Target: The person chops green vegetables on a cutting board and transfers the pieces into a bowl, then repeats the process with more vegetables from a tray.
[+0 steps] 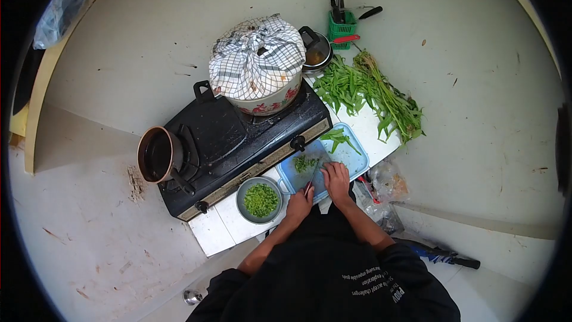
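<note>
My left hand (300,204) is closed around the red handle of a knife (313,174), its blade angled over a blue cutting board (360,164). Beside the blade, my right hand (337,180) rests on the board with bent fingers close together; what lies under the fingertips is hidden. Chopped greens (304,163) are heaped left of the blade. A few whole leaves (337,138) lie at the board's far end. Left of the board sits a grey bowl (241,207) holding finely chopped greens (261,200).
A black gas stove (208,134) carries a cloth-wrapped floral pot (268,102) and a small saucepan (156,154). Behind the board lies a bunch of leafy greens (381,92). A lidded pot (317,56) and green utensil basket (341,27) stand in the corner. Plastic bags (388,182) are at right.
</note>
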Action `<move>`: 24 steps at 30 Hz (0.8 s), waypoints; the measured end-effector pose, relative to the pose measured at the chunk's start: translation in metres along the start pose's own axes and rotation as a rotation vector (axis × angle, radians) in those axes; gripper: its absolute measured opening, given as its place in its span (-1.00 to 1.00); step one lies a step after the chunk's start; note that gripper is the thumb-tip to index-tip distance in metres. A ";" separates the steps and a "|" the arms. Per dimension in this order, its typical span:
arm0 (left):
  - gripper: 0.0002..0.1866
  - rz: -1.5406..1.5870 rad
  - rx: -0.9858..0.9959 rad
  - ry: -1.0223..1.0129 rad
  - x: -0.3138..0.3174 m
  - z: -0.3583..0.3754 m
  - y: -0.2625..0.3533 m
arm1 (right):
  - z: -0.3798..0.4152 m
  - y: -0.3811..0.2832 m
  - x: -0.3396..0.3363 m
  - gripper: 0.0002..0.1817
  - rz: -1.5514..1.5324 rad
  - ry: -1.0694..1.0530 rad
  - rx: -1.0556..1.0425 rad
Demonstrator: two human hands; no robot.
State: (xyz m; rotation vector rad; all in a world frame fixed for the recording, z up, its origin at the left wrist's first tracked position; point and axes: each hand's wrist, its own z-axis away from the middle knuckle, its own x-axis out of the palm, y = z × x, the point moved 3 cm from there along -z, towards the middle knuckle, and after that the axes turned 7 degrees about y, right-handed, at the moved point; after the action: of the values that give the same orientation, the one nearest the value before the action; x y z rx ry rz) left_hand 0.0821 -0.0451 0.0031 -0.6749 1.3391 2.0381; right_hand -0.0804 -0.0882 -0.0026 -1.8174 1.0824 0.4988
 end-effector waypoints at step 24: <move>-0.39 0.016 0.035 0.034 0.001 0.000 -0.002 | 0.000 0.012 0.004 -0.81 -0.143 0.055 0.076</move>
State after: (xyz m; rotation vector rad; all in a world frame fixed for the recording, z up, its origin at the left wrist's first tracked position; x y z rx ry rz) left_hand 0.0828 -0.0443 0.0014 -0.6882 1.4002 2.0195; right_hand -0.0877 -0.0923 -0.0116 -1.8344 0.9865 0.3209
